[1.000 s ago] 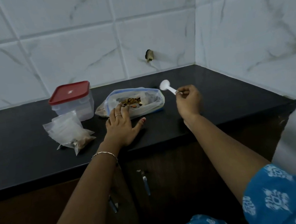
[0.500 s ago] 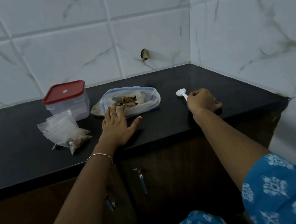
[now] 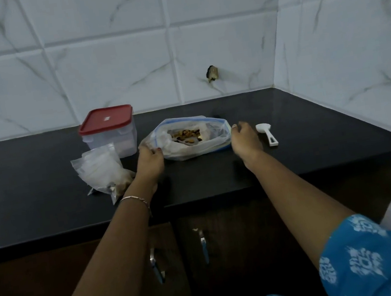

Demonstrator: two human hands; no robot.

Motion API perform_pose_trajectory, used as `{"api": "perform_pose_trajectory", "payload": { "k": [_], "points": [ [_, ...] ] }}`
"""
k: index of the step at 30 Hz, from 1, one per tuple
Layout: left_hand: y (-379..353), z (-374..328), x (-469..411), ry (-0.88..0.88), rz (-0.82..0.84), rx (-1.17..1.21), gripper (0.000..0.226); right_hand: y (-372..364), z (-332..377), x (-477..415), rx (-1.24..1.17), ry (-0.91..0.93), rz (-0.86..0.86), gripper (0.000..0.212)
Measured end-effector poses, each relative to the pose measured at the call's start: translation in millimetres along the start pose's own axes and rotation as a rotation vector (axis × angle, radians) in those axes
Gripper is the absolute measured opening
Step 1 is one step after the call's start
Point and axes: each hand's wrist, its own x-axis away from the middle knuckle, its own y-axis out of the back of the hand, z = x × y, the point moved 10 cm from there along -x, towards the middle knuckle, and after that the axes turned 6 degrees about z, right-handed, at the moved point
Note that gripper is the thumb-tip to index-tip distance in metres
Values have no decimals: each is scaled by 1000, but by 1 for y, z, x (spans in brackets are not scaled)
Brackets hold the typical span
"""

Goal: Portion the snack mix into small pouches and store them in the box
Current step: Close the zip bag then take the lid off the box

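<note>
A clear zip bag of snack mix (image 3: 190, 146) lies open on the black counter (image 3: 313, 130), with brown and yellow pieces showing inside. My left hand (image 3: 149, 162) pinches the bag's left edge between thumb and fingers. My right hand (image 3: 245, 140) is curled against the bag's right end; its fingertips are hidden, so I cannot make out the grip. The white scoop (image 3: 266, 133) lies on the counter just right of my right hand, apart from it. A clear box with a red lid (image 3: 108, 133), closed, stands behind a heap of small clear pouches (image 3: 101, 172) at the left.
Tiled walls close the counter at the back and on the right, meeting in a corner. The counter's front edge runs below my wrists, with dark cabinet doors and two handles (image 3: 204, 246) underneath. Bare counter stretches to the left of the pouches.
My right hand has set the scoop down on the counter and moved left to the bag's right end. My left hand has lifted off the counter and taken the bag's left edge.
</note>
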Motion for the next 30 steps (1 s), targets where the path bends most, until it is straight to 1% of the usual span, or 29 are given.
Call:
{"api": "perform_pose_trajectory", "payload": {
  "k": [3,7,9,12,16,21,24,25,28,30],
  "points": [
    [0,1,-8,10,32,-11,37,2,-2,-8,-9,-21,-44,45],
    [2,5,-10,-24,62,174,34,4,-2,-13,-227,18,-80,42],
    [2,1,-4,-17,75,298,27,2,-2,-15,-283,12,-44,40],
    [4,1,1,46,117,490,24,0,0,-17,-364,-36,59,36],
    [7,1,2,116,179,568,21,-1,9,-18,-427,-115,172,35],
    [18,-24,0,92,134,546,13,4,32,-18,-590,-128,170,28],
    [33,-43,-3,45,106,433,23,11,48,-18,-661,-94,182,16],
    [39,-50,-4,31,86,382,24,13,52,-18,-669,-82,184,13],
    [55,-73,-5,-41,-13,281,18,23,65,-19,-694,-30,185,8],
    [66,-87,-7,-91,-89,191,24,31,77,-16,-699,28,167,10]
  ]
}}
